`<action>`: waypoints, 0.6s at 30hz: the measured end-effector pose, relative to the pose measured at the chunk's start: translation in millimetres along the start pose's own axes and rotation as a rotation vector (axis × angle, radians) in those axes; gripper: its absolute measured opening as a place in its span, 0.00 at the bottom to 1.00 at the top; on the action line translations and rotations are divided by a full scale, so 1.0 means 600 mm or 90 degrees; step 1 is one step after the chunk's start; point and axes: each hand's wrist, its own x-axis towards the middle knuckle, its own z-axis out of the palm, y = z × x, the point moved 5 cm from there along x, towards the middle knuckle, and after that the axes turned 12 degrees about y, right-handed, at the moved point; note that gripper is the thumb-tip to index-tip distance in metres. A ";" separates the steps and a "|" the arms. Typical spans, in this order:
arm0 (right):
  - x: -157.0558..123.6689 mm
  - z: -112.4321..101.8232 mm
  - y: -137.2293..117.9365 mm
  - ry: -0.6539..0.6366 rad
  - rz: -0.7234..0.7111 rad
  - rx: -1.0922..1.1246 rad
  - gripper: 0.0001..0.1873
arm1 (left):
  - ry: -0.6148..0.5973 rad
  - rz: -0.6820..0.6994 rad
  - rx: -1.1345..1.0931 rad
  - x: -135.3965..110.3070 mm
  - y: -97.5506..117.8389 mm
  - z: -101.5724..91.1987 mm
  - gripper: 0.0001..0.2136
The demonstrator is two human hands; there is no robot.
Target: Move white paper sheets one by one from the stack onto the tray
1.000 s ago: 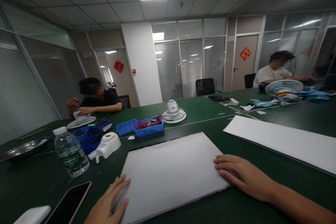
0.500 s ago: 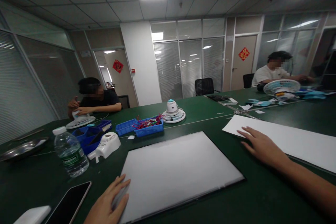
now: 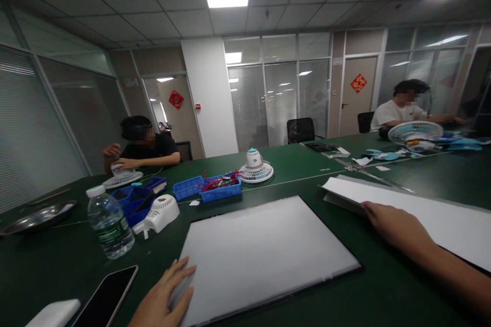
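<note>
My left hand (image 3: 164, 294) rests on the left edge of a flat white panel (image 3: 268, 255) with a thin dark border, its fingers spread and the thumb apart. Off to the right, my right hand (image 3: 397, 227) pinches the near edge of a large white sheet (image 3: 433, 214). That sheet's left end is raised a little off the table, and a greyish layer shows beneath it. The fingertips under the sheet are hidden.
Left of the panel are a water bottle (image 3: 110, 227), a phone (image 3: 107, 296), a white plastic housing (image 3: 163, 212) and blue bins (image 3: 222, 193) with wires. A fan part (image 3: 255, 168) stands behind. Two people sit across the green table (image 3: 295, 166).
My right hand has gone from lying flat with spread fingers to gripping the sheet's edge and lifting it. My left hand stays on the panel. The view has shifted slightly.
</note>
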 end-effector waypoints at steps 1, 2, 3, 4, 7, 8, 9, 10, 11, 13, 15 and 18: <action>-0.003 -0.006 -0.021 0.007 -0.016 0.002 0.29 | 0.001 0.001 -0.002 0.001 0.001 -0.002 0.25; -0.008 -0.012 -0.045 0.011 -0.037 0.006 0.28 | 0.003 0.003 -0.005 0.001 0.003 -0.004 0.25; -0.016 -0.018 -0.073 0.010 -0.065 0.016 0.27 | 0.005 0.004 -0.006 0.002 0.003 -0.005 0.25; -0.026 -0.024 -0.104 0.004 -0.097 0.032 0.26 | 0.006 0.006 -0.006 0.002 0.003 -0.005 0.25; -0.067 -0.041 -0.203 -0.056 -0.219 0.144 0.23 | 0.005 0.015 0.006 0.002 -0.002 -0.002 0.24; -0.082 -0.047 -0.234 -0.093 -0.273 0.203 0.22 | 0.006 0.018 0.012 0.002 -0.003 0.000 0.24; -0.097 -0.053 -0.260 -0.130 -0.327 0.259 0.22 | 0.007 0.020 0.018 0.002 -0.005 0.002 0.24; -0.108 -0.058 -0.279 -0.160 -0.372 0.303 0.23 | 0.009 0.023 0.022 0.002 -0.006 0.003 0.24; -0.115 -0.062 -0.289 -0.180 -0.401 0.330 0.26 | 0.010 0.025 0.026 0.002 -0.007 0.005 0.24; -0.111 -0.064 -0.284 -0.171 -0.392 0.327 0.29 | 0.008 0.027 0.030 0.003 -0.007 0.007 0.24; -0.094 -0.060 -0.257 -0.136 -0.328 0.289 0.28 | 0.004 0.023 0.031 0.004 -0.007 0.009 0.25; -0.074 -0.048 -0.217 -0.148 -0.267 0.256 0.24 | -0.002 0.018 0.028 0.005 -0.009 0.013 0.26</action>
